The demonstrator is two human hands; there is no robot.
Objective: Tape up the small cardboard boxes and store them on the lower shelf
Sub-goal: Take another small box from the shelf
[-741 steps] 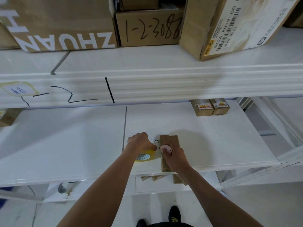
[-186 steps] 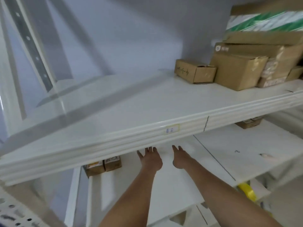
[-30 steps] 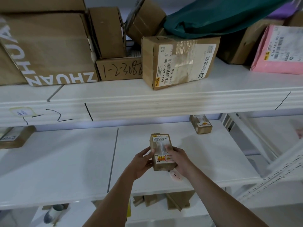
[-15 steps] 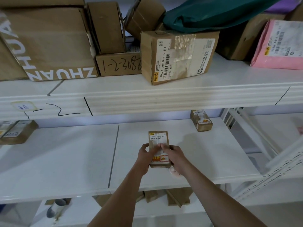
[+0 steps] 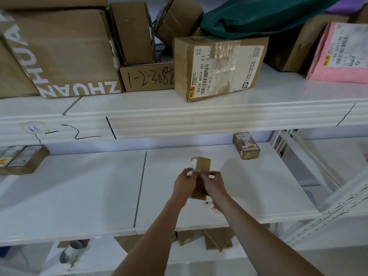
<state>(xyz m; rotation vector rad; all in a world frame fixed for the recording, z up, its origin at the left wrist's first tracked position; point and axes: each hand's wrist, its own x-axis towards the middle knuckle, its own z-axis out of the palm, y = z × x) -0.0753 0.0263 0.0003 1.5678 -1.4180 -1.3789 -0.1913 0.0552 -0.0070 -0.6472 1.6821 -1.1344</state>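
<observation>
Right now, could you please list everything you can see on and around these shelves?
Small box: one, brown, held above middle shelf.
Labelled small box: one, brown, middle shelf, back right.
Flat boxes: two, brown, middle shelf, far left.
Large printed carton: one, brown, upper shelf, left.
Handwritten box: one, brown, upper shelf, centre.
Barcode box: one, brown, upper shelf, tilted.
Green bag: one, atop boxes.
Pink parcel: one, upper right.
Left hand, right hand: two, each with a grip on the small box.

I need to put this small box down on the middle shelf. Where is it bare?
Bare white middle shelf lies left of the panel seam, up to the two labelled boxes at far left; also right of both hands, before the small labelled box. The upper shelf is crowded.
</observation>
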